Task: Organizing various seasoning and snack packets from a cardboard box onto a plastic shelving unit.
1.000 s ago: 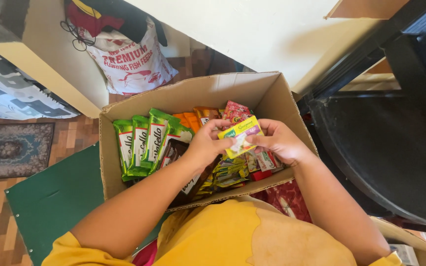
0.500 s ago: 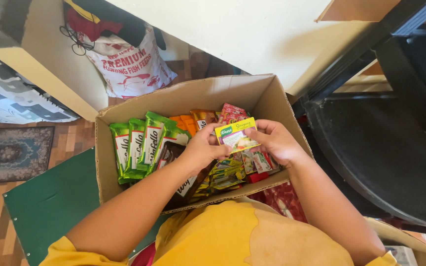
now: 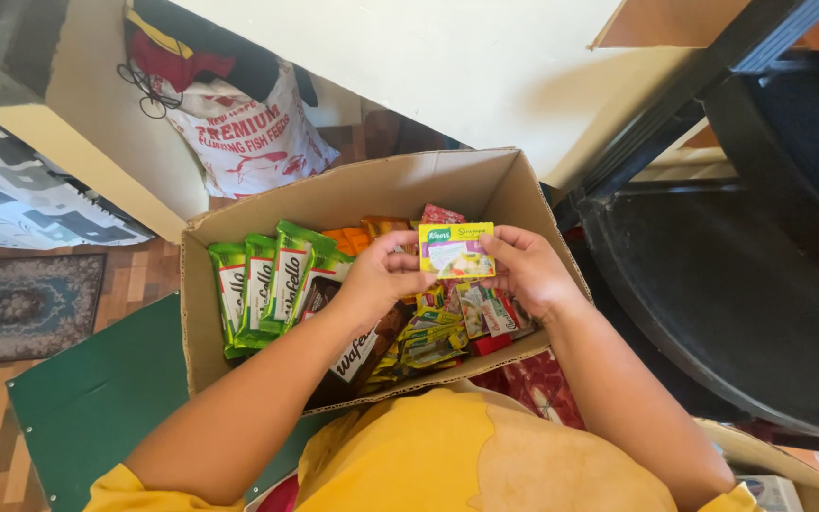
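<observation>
small yellow and green paper packet (image 3: 456,250) was over the brown cardboard box (image 3: 239,223). left hand (image 3: 383,277) and right hand (image 3: 525,270) pinched its short ends. it looked light and thin, easy to bend.

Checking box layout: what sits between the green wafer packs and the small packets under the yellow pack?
Head view: the left hand and forearm, over dark wafer packs, between the green packs and small packets.

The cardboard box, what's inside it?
The cardboard box holds green wafer packs standing at one side, orange packets at the back and small mixed sachets. The left hand, right hand and yellow packet hide what lies underneath.
</observation>
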